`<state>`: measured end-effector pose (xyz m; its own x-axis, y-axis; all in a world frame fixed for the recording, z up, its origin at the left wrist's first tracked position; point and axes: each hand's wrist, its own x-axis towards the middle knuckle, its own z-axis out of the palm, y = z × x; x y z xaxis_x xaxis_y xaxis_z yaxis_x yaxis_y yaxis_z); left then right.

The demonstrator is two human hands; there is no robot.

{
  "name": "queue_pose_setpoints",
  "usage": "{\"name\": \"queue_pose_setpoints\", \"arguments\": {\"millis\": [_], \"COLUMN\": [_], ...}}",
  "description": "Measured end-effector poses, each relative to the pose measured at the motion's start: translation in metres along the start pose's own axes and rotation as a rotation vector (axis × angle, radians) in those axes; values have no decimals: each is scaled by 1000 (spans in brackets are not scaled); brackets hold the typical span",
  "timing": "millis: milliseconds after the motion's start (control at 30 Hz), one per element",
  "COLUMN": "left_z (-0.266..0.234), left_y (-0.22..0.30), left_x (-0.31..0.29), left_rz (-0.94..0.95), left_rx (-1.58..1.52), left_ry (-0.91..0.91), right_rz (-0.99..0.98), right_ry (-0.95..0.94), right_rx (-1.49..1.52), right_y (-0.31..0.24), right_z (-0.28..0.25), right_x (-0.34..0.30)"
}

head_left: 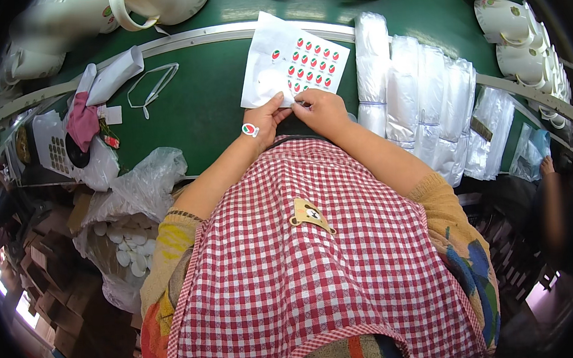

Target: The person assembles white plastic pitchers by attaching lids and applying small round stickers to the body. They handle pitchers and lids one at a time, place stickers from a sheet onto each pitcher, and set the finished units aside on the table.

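A white sheet of red-and-green oval stickers (324,58) lies tilted on the green work surface (205,84), several stickers in rows on its right half. At its lower edge, my left hand (270,118) is closed on the paper, thumb on top. Close beside it, my right hand (322,114) pinches the same edge; whether a loose sticker is between its fingertips is hidden. A single sticker of the same kind (250,129) is stuck on my left wrist.
Bundles of clear plastic bags (403,82) lie right of the sheet. White ceramic pots (168,3) stand beyond a metal rail, and more cups (513,26) line the right. A pink cloth (83,124) and white strap (153,92) lie left, above a bag of white pieces (130,248).
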<state>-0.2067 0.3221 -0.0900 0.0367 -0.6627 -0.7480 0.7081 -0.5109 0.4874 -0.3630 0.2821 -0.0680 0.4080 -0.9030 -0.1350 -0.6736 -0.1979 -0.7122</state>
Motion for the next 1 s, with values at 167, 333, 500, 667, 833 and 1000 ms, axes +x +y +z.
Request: {"name": "queue_pose_setpoints", "arguments": {"millis": [167,333,500,667,833,1000], "left_z": [-2,-3,-1,-5,-5,-6], "left_y": [-1,0,1,4,0,12], "left_x": [1,1,0,1,-2,-3], "left_rz": [-12,-11,39,14,71,4], "left_rx": [11,44,45,104,102,387], "left_ry": [2,10,17,94,37,43], "right_rz": [-1,-11,43,102,-506,-921], "right_ry": [-4,25,51,42,130,-64], "right_rx": [-2,12,37,72,-143,-310], "right_y": [1,2,3,-8,-46,-57], "right_z": [2,2,-1,-21,-27,-5], "right_x": [1,1,2,7,27,37]}}
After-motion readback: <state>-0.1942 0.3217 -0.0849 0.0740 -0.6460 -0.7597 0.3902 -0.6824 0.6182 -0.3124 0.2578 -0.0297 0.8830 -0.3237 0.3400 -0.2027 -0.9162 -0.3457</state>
